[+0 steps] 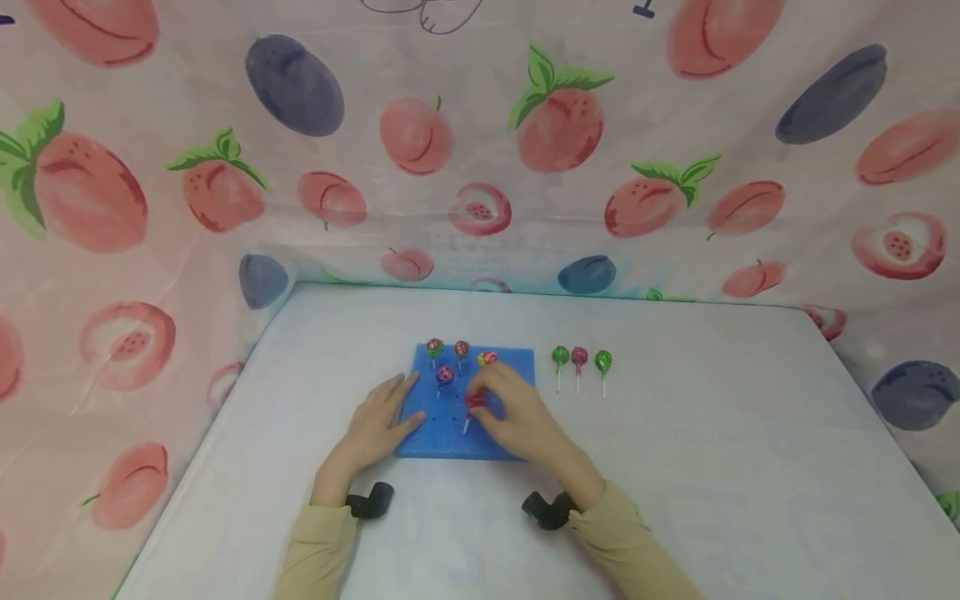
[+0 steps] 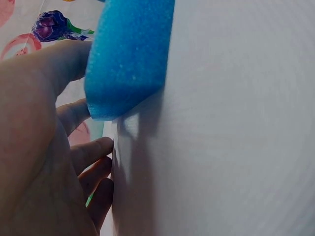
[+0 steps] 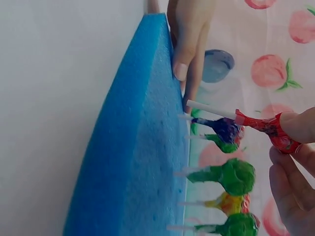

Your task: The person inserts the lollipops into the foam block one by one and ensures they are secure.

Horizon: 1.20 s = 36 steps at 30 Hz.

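Observation:
A blue foam board (image 1: 427,446) with small holes lies flat on the table. My right hand (image 1: 525,421) pinches a red-wrapped lollipop (image 3: 283,132) by its candy end. The white stick slants down toward the board; whether its tip touches is unclear. Along the board's left edge rests my left hand (image 1: 375,425), fingers extended, thumb on the top face. Standing in the board are a purple lollipop (image 1: 445,376), a red-and-green lollipop (image 1: 434,347), another dark red lollipop (image 1: 461,348) and a yellow-and-red lollipop (image 1: 487,358), partly behind my right hand. More of the board is hidden there.
Right of the board, a green lollipop (image 1: 560,356), a pink lollipop (image 1: 579,356) and a second green lollipop (image 1: 603,361) lie in a row on the white table (image 1: 720,467). A fruit-printed cloth (image 1: 420,225) hangs behind and at the sides.

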### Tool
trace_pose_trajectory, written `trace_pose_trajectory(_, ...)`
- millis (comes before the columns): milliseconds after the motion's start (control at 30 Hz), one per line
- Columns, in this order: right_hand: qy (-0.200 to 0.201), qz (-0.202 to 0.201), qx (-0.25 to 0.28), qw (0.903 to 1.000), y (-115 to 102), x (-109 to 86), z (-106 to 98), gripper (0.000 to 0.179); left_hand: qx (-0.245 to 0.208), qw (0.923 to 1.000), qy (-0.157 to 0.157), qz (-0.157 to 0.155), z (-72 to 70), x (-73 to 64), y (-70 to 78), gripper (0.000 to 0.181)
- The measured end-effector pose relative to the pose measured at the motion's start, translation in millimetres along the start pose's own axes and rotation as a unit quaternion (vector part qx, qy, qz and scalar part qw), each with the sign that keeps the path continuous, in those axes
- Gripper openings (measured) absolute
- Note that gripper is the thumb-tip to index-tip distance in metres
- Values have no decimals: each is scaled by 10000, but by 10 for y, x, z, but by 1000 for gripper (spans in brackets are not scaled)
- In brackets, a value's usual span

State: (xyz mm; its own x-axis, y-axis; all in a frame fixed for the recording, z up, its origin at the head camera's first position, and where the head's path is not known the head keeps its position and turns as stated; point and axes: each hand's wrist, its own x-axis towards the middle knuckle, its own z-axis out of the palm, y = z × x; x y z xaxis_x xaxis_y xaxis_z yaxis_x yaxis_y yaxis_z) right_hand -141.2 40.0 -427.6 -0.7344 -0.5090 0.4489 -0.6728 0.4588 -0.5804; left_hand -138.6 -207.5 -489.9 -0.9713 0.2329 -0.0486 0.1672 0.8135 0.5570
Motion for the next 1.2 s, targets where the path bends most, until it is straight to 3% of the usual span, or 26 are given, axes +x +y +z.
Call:
trace_pose_trajectory(367, -211, -37, -28, 9998, -16, 90, 173, 21, 28, 10000, 10, 9, 18, 21, -34, 68)
trace_pose_trajectory(667, -145, -185, -157, 9996, 46, 158, 302, 20, 41, 10000, 54, 38, 18, 22, -35, 68)
trace_pose_trajectory(1200, -130, -641, -512, 9965, 34, 217, 361, 22, 30, 9999, 110, 94, 1, 9, -12, 67)
